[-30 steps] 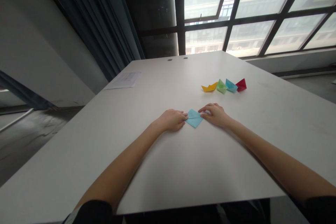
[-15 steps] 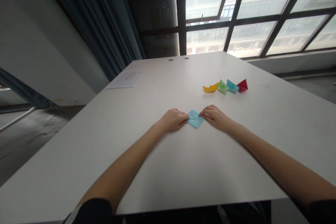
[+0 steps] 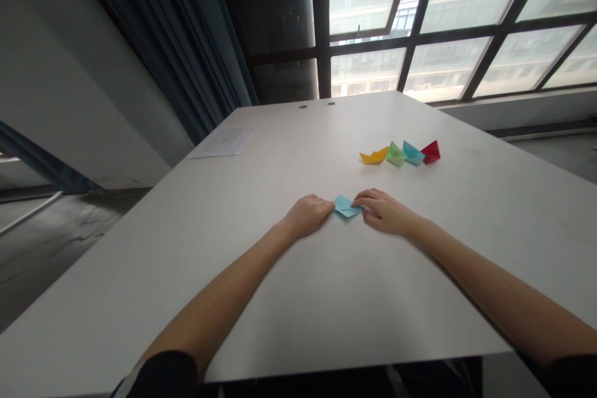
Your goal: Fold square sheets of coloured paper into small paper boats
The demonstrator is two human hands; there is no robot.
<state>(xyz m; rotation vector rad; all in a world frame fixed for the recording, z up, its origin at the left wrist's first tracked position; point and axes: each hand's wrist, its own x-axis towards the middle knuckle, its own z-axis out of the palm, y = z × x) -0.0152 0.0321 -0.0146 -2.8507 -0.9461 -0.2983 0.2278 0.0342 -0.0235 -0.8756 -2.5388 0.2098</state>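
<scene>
A small light-blue folded paper (image 3: 345, 206) lies on the white table (image 3: 298, 286), between my two hands. My left hand (image 3: 308, 214) has curled fingers pinching the paper's left corner. My right hand (image 3: 383, 211) pinches its right corner, fingers bent over the edge. The paper looks flatter and narrower than a diamond, its lower part folded up or hidden. Farther back on the right sit several finished paper boats in a row: yellow (image 3: 373, 156), green (image 3: 395, 153), teal (image 3: 413, 153) and red (image 3: 431, 152).
A printed white sheet (image 3: 222, 141) lies at the table's far left edge. Two round cable holes (image 3: 317, 104) mark the far end. Dark curtains and large windows stand beyond the table. The near table edge is at the bottom of view.
The blue paper went from a diamond shape to a shorter, flatter shape as my hands drew closer together on it. The boats have not moved.
</scene>
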